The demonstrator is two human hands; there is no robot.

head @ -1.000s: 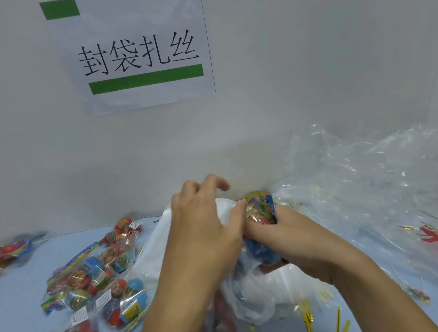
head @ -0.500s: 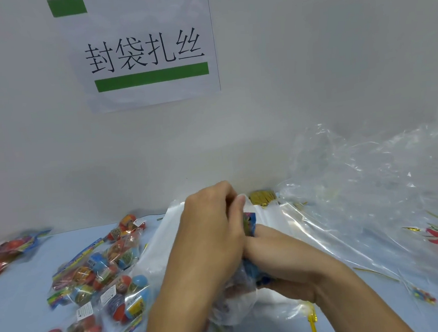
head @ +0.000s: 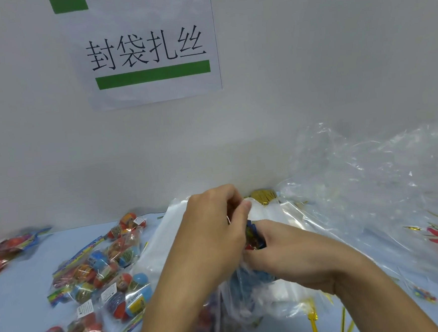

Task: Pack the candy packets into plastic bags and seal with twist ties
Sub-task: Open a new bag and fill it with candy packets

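Packet (head: 253, 235) sits mid-frame at the bag (head: 274, 214) mouth, my right hand (head: 287, 254) gripping it, left hand (head: 215, 234) fingers pinching the rim. I'd hold that rim wide and push straight down.

Even, fairly bright light fills the scene, with no hard shadows; only a soft grey shade lies along the foot of the wall (head: 308, 54). White glints streak the crumpled clear plastic (head: 371, 180) at the right. The candy packets (head: 95, 275) at the near left smear with motion blur. The wall sign (head: 148, 48) leans from wide-angle distortion.
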